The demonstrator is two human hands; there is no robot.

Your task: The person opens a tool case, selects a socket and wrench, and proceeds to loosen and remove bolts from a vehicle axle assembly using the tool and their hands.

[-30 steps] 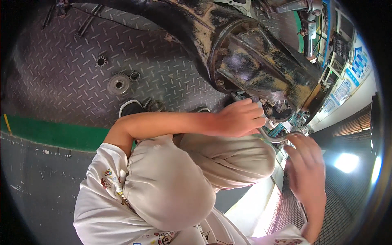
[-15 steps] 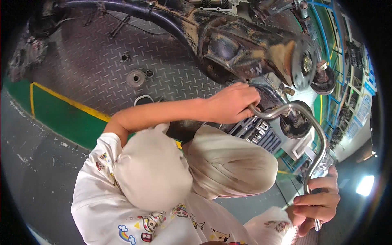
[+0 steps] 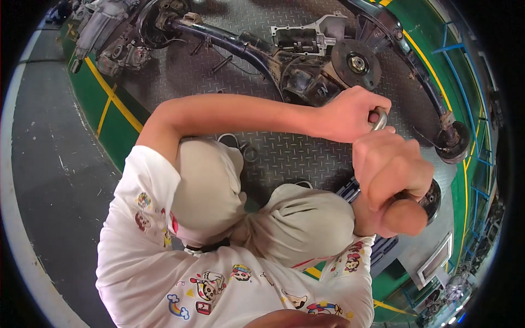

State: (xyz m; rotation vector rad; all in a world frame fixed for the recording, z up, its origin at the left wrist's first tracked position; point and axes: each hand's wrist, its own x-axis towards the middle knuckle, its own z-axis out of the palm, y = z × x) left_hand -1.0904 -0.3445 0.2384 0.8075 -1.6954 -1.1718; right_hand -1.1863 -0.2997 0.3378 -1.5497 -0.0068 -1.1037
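Observation:
My left hand (image 3: 358, 113) is closed round one end of a bent steel speed brace (image 3: 381, 118), just in front of the axle's round flange (image 3: 340, 64). Only a short curve of the brace shows between my hands; the rest is hidden. My right hand (image 3: 394, 164) is closed too, close beside the left and nearer to me, with its fingers curled where the brace disappears. Behind both hands lies a dark, worn drive axle (image 3: 240, 48), its differential housing (image 3: 301, 82) partly covered by my left hand and forearm.
An open gearbox case (image 3: 299, 41) lies beyond the axle. A second axle (image 3: 418, 68) runs along the right, ending in a hub (image 3: 455, 143). More gearbox parts (image 3: 112, 44) are at far left. A tool tray (image 3: 348, 188) shows partly behind my right arm.
The brace, stretched out between my hands before, is now mostly hidden. My right hand has come up and left, close to my left hand. The view has shifted over the axle.

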